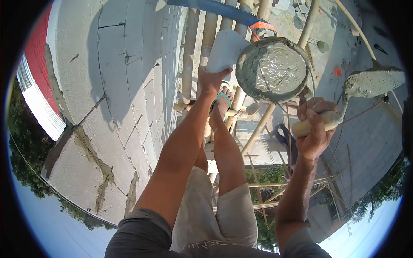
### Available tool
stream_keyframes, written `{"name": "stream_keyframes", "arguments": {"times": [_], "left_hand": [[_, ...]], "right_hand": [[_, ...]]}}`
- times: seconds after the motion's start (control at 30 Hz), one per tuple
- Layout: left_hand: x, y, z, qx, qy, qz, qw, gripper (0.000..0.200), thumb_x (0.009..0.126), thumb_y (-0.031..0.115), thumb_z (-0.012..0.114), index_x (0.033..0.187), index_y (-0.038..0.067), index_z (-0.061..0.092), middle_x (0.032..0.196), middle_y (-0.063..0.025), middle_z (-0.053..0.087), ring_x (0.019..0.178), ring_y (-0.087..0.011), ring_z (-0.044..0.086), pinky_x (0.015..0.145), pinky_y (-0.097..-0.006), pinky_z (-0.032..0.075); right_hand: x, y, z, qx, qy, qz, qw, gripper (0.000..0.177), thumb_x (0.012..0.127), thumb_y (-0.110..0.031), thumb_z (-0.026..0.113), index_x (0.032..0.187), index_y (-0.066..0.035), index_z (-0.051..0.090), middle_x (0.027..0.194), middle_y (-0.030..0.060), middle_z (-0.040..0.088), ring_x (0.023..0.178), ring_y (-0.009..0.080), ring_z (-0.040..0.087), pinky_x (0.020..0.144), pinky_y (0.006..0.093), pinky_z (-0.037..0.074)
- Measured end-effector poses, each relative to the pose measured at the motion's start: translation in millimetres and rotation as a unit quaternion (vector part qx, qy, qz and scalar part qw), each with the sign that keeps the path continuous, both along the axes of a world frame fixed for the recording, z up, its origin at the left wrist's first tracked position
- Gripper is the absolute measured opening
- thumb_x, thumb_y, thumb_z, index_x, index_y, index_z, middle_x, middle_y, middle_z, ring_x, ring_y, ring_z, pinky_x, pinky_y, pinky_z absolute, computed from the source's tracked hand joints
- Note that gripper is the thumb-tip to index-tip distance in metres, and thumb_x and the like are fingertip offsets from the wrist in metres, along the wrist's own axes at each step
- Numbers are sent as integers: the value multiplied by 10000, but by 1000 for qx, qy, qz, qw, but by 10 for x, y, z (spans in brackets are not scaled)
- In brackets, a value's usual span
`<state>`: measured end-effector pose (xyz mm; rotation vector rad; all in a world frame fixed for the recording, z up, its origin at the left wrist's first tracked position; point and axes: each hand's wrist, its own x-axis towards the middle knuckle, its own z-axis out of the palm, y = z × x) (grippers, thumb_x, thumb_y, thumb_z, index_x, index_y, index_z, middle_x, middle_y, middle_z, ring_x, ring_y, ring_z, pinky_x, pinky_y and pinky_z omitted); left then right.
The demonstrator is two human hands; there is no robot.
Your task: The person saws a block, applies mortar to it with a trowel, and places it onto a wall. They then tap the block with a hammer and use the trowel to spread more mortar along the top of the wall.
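Note:
My left hand point(213, 81) grips the lower edge of a pale flat board point(226, 50), just left of a round bucket point(242, 86). Wet grey mortar point(279, 69) fills much of the bucket. On the right, my right hand point(316, 127) is wrapped round the wooden handle of a trowel point(374, 82). A thick layer of mortar covers the trowel's blade, which lies to the right of the bucket.
A block wall point(124, 73) with mortared joints rises on the left. Bamboo poles point(208, 38) form the scaffold underfoot. A blue-bladed saw point(219, 10) with an orange handle lies beyond the bucket. Part of another person point(284, 136) shows below.

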<state>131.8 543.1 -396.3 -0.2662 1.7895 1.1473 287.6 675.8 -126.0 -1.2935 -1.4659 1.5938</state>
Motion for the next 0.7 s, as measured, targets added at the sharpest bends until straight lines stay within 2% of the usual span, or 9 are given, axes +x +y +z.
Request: {"name": "stream_keyframes", "arguments": {"times": [0.07, 0.1, 0.17, 0.23, 0.27, 0.37, 0.53, 0.6, 0.7], "left_hand": [[40, -51, 300, -129, 279, -115, 945, 742, 587, 303, 981, 1058, -69, 543, 1025, -171, 670, 886, -285, 664, 813, -402, 549], [9, -154, 417, -81, 272, -92, 954, 779, 583, 322, 980, 1063, -69, 509, 1050, -189, 626, 933, -316, 644, 847, -414, 537], [-139, -344, 917, -76, 349, -90, 930, 782, 596, 300, 969, 1103, -67, 500, 1107, -200, 574, 1024, -335, 606, 905, -425, 512], [-331, -500, 1523, -140, 332, -85, 929, 750, 613, 249, 945, 1144, -27, 493, 1149, -183, 518, 1070, -342, 559, 944, -455, 479], [-399, -650, 1581, -183, 371, -128, 901, 743, 616, 240, 945, 1147, -19, 494, 1141, -173, 519, 1057, -333, 559, 933, -461, 477], [-658, -1010, 1933, -182, 397, -115, 892, 722, 615, 213, 941, 1152, 3, 507, 1136, -154, 520, 1060, -319, 555, 926, -457, 470], [-968, -1315, 2137, -180, 456, -143, 860, 715, 596, 160, 912, 1158, 17, 493, 1124, -161, 514, 1068, -367, 527, 923, -499, 471], [-983, -1398, 2145, -196, 469, -175, 843, 731, 594, 130, 910, 1184, 26, 491, 1144, -157, 519, 1092, -366, 525, 938, -502, 473], [-945, -1569, 2215, -177, 470, -207, 840, 728, 613, 176, 934, 1197, 38, 523, 1164, -125, 526, 1087, -315, 552, 935, -457, 470]], "right_hand": [[-6, -21, 154, -11, -9, -35, 999, 134, 789, -37, 639, 872, -34, 534, 750, 34, 473, 669, 144, 500, 774, 310, 454], [-36, -31, 217, -8, -9, -31, 999, 134, 789, -37, 639, 872, -34, 534, 750, 34, 473, 669, 144, 500, 774, 310, 454], [-99, -84, 319, -93, 20, -32, 995, 124, 812, -26, 611, 906, -41, 532, 814, 71, 484, 697, 175, 508, 654, 328, 425], [-117, -90, 281, -96, -15, -32, 995, 114, 804, -41, 636, 888, -32, 560, 788, 55, 521, 679, 157, 524, 668, 310, 445], [-122, -99, 226, -102, -52, -35, 993, 109, 795, -56, 661, 869, -24, 587, 762, 39, 559, 660, 140, 540, 682, 292, 465], [-184, -103, 4, -127, -62, -39, 989, 113, 792, -70, 671, 885, -22, 630, 761, 45, 624, 689, 138, 581, 661, 292, 463], [-278, -59, -585, -138, -71, -16, 988, 125, 798, -55, 694, 908, -30, 640, 763, 49, 652, 701, 146, 608, 669, 295, 468], [-378, -117, -873, -148, -11, -44, 988, 126, 808, -64, 686, 920, -47, 632, 744, 36, 633, 676, 146, 586, 659, 289, 450], [-562, -138, -1097, -179, -22, -49, 982, 90, 798, -50, 676, 829, -31, 594, 735, 60, 598, 671, 173, 571, 656, 327, 455]]}}
